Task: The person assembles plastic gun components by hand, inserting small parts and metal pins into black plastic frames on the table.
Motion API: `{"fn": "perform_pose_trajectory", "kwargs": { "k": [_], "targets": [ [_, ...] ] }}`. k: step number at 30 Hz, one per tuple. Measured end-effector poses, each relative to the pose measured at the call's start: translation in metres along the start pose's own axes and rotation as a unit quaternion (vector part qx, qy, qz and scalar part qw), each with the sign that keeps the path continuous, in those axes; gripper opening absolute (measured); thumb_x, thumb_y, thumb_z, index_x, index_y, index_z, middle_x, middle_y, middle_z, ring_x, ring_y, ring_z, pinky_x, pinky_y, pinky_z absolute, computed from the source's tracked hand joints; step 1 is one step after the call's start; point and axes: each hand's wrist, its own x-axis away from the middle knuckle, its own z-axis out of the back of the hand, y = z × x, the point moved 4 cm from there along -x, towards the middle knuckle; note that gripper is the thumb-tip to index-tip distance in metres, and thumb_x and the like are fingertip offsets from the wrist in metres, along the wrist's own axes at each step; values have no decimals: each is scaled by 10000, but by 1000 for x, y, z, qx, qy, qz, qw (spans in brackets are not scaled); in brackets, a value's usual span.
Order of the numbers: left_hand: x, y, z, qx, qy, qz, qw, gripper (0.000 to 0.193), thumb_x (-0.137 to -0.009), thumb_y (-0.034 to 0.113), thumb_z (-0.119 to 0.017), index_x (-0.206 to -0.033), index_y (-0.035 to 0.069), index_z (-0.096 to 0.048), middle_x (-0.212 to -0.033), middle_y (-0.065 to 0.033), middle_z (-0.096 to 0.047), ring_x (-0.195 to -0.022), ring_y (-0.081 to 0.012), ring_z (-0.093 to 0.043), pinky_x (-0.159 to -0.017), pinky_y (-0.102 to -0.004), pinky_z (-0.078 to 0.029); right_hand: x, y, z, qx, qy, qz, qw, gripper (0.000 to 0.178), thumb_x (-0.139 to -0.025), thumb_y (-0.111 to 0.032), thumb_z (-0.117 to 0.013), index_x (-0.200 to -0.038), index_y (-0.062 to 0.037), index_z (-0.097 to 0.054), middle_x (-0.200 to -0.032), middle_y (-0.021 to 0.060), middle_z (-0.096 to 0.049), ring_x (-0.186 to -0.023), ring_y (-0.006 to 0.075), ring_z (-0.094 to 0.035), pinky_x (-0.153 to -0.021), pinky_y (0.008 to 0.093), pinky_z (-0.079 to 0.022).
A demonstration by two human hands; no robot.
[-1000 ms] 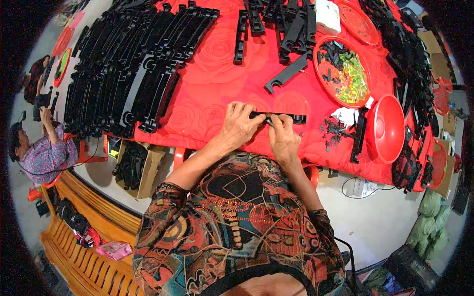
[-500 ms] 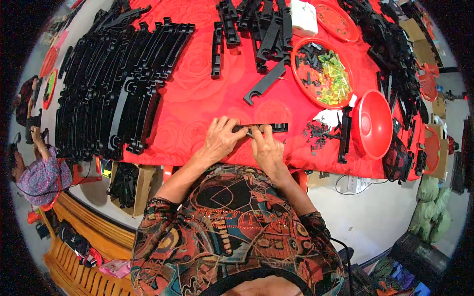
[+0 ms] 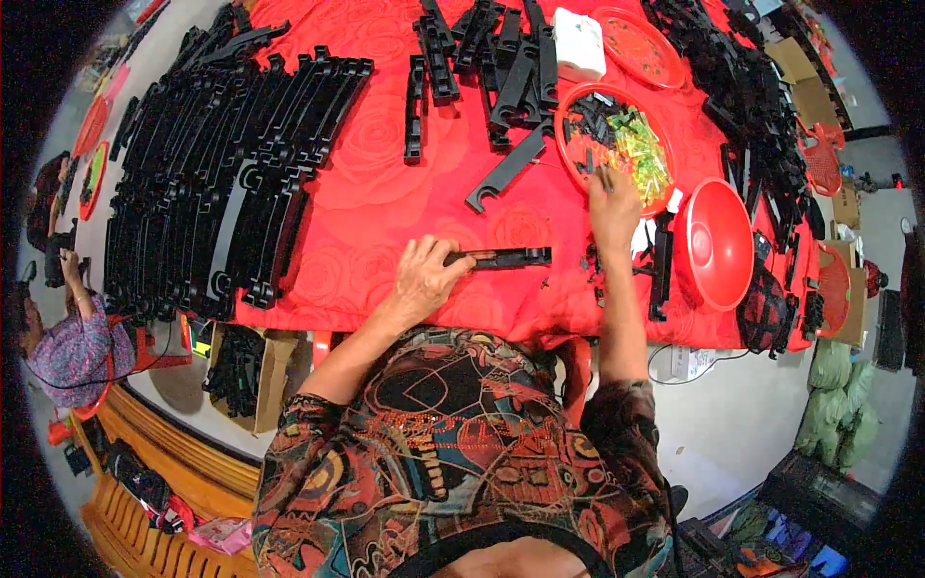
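Observation:
My left hand point(image 3: 427, 276) grips the left end of a long black plastic bar point(image 3: 511, 258) with a notched right end, which lies flat on the table close in front of me. My right hand point(image 3: 614, 199) is over the near edge of a round red tray point(image 3: 570, 171), with its fingers drawn together. Whatever those fingers hold is too small to make out. Inside the tray are small black plastic pieces point(image 3: 595, 120) at the left and yellow-green translucent pieces point(image 3: 644, 154) at the right.
A big stack of black plastic bars point(image 3: 193, 183) fills the table's left side. More loose bars point(image 3: 511, 178) lie at the back, near a white block point(image 3: 578, 44). A red bowl point(image 3: 718, 246) stands at the right beside an upright black bar point(image 3: 662, 265). A person point(image 3: 82, 342) sits far left.
My right hand has left the black bar and moved up and right to the red tray. My left hand stays on the bar. The view has shifted slightly.

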Motion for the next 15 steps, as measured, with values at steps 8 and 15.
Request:
{"fn": "perform_pose_trajectory", "kwargs": {
  "k": [8,15],
  "targets": [
    [1,2,-1,8,1,-4,1000,189,-741,162,-635,-928,175,-661,-883,-11,-545,-780,-199,-500,-620,-337,-373,-44,49,-46,199,-121,-97,968,253,-743,-226,-632,-833,10,-639,-886,246,-635,-846,423,-621,-732,515,-493],
    [-2,3,3,15,-2,5,1000,191,-739,151,-625,-925,159,-668,-899,-27,-527,-800,-206,-490,-650,-339,-371,-57,54,-50,172,-182,-120,961,302,-769,-234,-562,-886,32,-641,-914,268,-628,-887,421,-613,-773,494,-481]
  ]
}}
